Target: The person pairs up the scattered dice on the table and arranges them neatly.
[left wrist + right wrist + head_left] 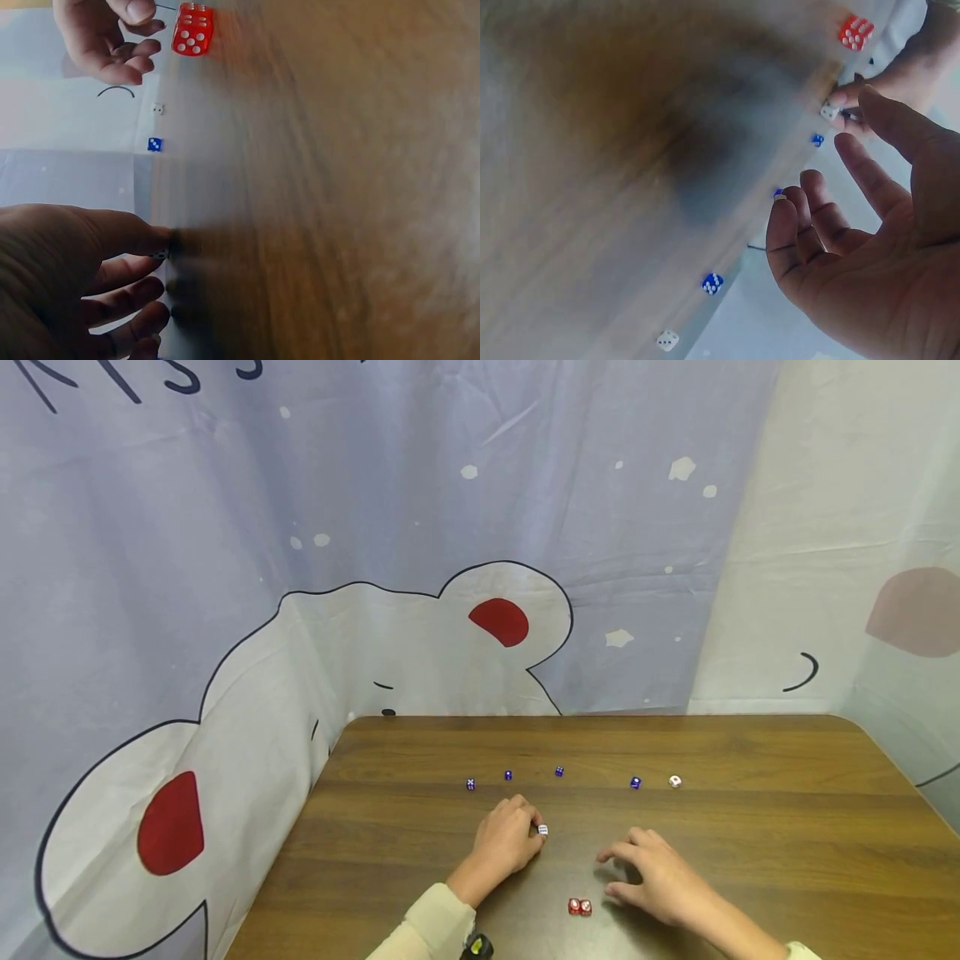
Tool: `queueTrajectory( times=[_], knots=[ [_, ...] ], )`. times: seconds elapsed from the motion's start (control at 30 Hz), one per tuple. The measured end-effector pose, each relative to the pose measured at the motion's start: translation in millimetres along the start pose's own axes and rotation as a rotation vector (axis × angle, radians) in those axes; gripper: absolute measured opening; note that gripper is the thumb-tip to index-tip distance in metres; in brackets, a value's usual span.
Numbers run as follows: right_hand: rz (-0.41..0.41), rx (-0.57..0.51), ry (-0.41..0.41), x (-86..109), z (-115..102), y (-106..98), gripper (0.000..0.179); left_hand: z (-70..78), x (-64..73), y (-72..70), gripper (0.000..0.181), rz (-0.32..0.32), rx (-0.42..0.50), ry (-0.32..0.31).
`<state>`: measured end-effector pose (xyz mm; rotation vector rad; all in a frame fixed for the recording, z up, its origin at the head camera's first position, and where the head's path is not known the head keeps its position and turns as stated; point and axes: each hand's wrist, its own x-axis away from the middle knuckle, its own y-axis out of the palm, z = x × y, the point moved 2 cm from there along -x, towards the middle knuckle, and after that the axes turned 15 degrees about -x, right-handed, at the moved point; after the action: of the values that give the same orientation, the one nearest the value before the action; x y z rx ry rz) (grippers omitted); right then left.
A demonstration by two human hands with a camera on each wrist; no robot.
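My left hand (504,842) pinches a small white die (543,830) between thumb and index finger, down at the tabletop. The left wrist view shows only a sliver of this die (160,254) between the fingertips. To the right, my right hand (660,878) hovers over the table with thumb and fingers apart, holding nothing. Two red dice lie side by side in front of me, a left one (573,907) and a right one (586,907), just left of the right hand's thumb and apart from it.
Several blue dice, among them one at the left (471,784) and one at the right (636,782), form a loose row farther back on the wooden table (750,843). A second white die (675,782) ends that row. A printed curtain (600,568) hangs behind the table.
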<state>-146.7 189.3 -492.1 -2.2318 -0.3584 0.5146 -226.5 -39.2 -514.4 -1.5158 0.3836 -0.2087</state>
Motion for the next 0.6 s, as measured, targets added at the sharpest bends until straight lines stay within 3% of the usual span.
queueTrajectory(
  times=[0.6],
  knots=[
    [0.065,-0.013,0.133,-4.0,17.0,-26.4,0.035,9.3,4.6,-0.9,0.012,0.012,-0.018,0.052]
  ],
)
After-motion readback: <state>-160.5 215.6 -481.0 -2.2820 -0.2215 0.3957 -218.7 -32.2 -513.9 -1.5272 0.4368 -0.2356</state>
